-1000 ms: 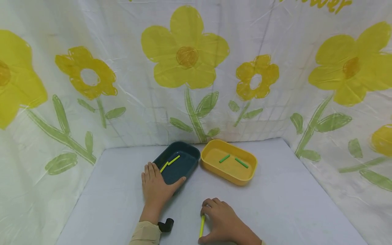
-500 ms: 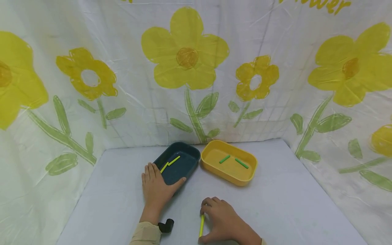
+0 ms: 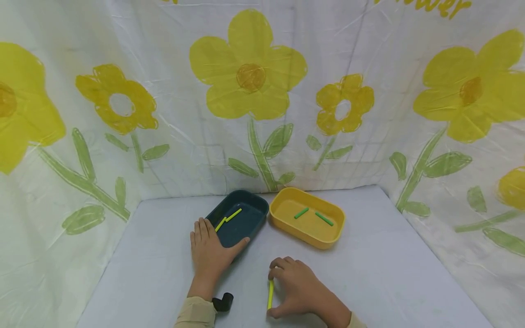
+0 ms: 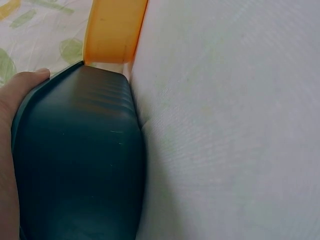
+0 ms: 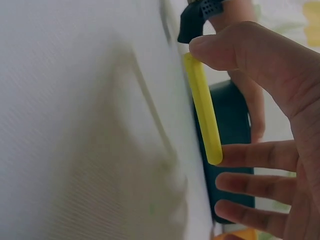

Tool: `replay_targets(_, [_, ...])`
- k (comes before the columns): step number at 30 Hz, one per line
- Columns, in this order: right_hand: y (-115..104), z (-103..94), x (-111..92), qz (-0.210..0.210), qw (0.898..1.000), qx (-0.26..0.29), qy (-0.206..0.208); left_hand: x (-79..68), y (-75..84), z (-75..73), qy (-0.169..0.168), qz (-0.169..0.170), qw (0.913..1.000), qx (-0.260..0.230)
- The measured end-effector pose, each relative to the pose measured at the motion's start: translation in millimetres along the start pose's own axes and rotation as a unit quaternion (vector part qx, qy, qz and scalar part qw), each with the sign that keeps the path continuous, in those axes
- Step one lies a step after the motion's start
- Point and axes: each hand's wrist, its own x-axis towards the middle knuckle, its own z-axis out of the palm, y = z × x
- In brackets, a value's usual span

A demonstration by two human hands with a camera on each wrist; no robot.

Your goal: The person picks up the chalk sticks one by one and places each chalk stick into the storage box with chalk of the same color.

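Observation:
My left hand (image 3: 210, 253) rests on the near end of a dark teal tray (image 3: 256, 223), its fingers straight over the left rim and its thumb stretched along the right side. Two yellow sticks (image 3: 233, 215) lie in that tray, one partly behind the fingers. In the left wrist view, the thumb touches the rim above the tray's outer wall (image 4: 80, 165). My right hand (image 3: 299, 289) pinches another yellow stick (image 3: 270, 296) by its ends, between thumb and index finger. Seen from the right wrist, this stick (image 5: 204, 107) is off the table and its shadow falls below.
A yellow tray (image 3: 305, 236) stands right of the teal one, nearly against it, with two green sticks (image 3: 301, 212) inside. White cloth (image 3: 381, 273) covers the table. Behind hangs a flower-printed curtain (image 3: 176, 114). A black device (image 3: 223, 302) sits at my left wrist.
My right hand has risen a little and moved slightly forward with the yellow stick. The left hand and both trays have stayed put.

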Motion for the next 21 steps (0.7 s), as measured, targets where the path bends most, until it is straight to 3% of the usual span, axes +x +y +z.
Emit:
replay_targets(13, [9.4, -28.1, 16.8, 0.003, 0.999, -0.001, 0.053, 0.1, -0.5, 2.0, 0.001, 0.002, 1.0000, -0.001])
replay_targets(21, [15.4, -30.1, 32.5, 0.011, 0.995, 0.027, 0.092, 0.5, -1.0, 1.6, 0.001, 0.000, 1.0000, 0.002])
